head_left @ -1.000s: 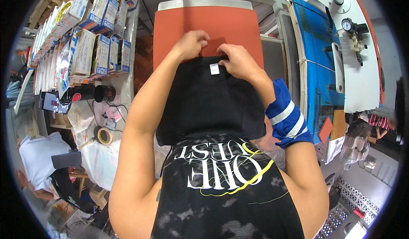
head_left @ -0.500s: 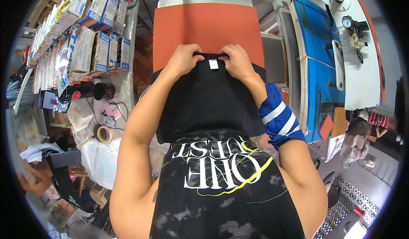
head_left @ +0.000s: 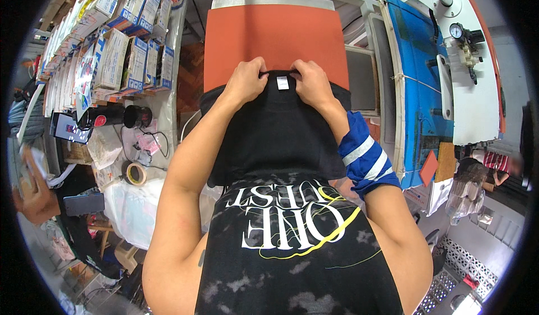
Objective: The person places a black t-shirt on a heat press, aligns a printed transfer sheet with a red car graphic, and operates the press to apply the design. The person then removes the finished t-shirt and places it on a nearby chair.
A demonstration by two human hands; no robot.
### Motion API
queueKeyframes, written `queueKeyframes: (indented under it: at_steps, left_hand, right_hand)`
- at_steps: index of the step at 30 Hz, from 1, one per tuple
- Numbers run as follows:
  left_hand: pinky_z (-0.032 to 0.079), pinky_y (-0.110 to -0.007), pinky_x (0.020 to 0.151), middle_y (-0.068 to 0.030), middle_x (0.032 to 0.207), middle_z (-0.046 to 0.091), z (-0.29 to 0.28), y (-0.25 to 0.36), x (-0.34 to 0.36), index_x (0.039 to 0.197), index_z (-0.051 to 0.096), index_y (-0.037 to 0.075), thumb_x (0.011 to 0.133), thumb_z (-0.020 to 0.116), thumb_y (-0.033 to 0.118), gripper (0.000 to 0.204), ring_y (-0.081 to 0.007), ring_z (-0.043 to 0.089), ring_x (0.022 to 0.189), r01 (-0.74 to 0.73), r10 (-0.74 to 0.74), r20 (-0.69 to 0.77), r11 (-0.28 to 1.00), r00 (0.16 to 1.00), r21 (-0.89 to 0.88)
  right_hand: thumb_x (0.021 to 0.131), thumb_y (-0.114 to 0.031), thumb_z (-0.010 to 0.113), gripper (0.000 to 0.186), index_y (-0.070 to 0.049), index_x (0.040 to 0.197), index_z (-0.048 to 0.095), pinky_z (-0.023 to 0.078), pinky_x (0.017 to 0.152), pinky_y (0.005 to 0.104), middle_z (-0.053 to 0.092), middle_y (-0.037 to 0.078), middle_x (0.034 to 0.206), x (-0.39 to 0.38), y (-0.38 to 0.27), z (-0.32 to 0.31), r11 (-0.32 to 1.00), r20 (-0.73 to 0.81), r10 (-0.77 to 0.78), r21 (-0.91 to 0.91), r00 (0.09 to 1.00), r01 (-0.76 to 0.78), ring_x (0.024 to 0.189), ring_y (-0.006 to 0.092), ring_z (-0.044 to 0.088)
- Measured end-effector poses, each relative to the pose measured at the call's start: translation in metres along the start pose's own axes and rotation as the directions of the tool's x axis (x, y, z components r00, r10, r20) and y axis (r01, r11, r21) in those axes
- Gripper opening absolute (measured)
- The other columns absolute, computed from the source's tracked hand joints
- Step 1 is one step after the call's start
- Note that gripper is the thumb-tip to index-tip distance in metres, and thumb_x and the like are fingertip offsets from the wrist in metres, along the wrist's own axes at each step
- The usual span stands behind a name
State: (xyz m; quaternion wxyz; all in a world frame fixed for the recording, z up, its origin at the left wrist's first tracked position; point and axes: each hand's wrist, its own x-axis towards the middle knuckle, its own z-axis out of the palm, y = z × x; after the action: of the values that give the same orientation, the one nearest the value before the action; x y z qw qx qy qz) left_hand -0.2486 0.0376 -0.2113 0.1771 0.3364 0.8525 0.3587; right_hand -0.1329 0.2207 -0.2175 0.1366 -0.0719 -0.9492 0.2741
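Observation:
A black T-shirt point(head_left: 275, 132) lies over the near part of a flat orange pad point(head_left: 275, 37), its collar facing away from me. My left hand point(head_left: 249, 81) pinches the left side of the collar between thumb and fingers. Opposite it, my right hand point(head_left: 312, 82) grips the collar's right side the same way. Between the two hands a small white label point(head_left: 282, 83) shows inside the neck. The shirt's near end reaches my body, and its lower hem is out of sight.
Shelved cardboard boxes point(head_left: 135, 62) stand on the left, above a roll of tape point(head_left: 144, 174) and a phone point(head_left: 84, 204). On the right are a blue panel point(head_left: 418, 90) and a pressure gauge point(head_left: 456, 31). Another person in a red-striped top point(head_left: 495, 160) is at far right.
Both hands keep their hold on the collar, almost in place. The view has shifted slightly. At the far left edge, another person's arm has moved up and is blurred.

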Motion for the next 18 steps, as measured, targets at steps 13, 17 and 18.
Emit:
queueKeyframes:
  at_steps: [13,17,18]
  left_hand:
    - [0.031,-0.062,0.115,-0.0111,0.137,0.060,0.005,0.008,-0.064,0.139,0.055,0.009,0.064,0.092,0.046,0.091,-0.0324,0.053,0.133,-0.239,0.317,-0.077,0.831,0.945,0.502]
    - [0.035,-0.053,0.113,-0.0172,0.128,0.061,0.011,0.011,-0.048,0.129,0.060,0.004,0.060,0.094,0.040,0.085,-0.0379,0.054,0.127,-0.316,0.338,-0.025,0.899,0.941,0.302]
    - [0.034,-0.054,0.115,-0.0184,0.130,0.060,0.016,0.008,-0.044,0.133,0.058,0.002,0.061,0.094,0.039,0.089,-0.0379,0.053,0.128,-0.284,0.303,-0.018,0.910,0.953,0.302]
  right_hand:
    - [0.086,-0.033,0.075,0.054,-0.003,0.129,0.064,0.040,0.109,0.0508,0.063,0.013,0.131,-0.046,-0.017,0.006,0.964,-0.036,-0.140,-0.234,0.990,0.127,0.128,0.0337,0.055]
    - [0.083,-0.024,0.076,0.045,0.000,0.120,0.068,0.042,0.105,0.0527,0.065,0.018,0.126,-0.047,-0.013,0.009,0.968,-0.145,-0.169,-0.213,0.975,0.136,0.123,0.0395,0.057]
    - [0.083,-0.019,0.074,0.042,0.001,0.120,0.067,0.039,0.108,0.0540,0.062,0.020,0.129,-0.052,-0.015,0.013,0.966,-0.128,-0.181,-0.207,0.975,0.153,0.125,0.0408,0.054]
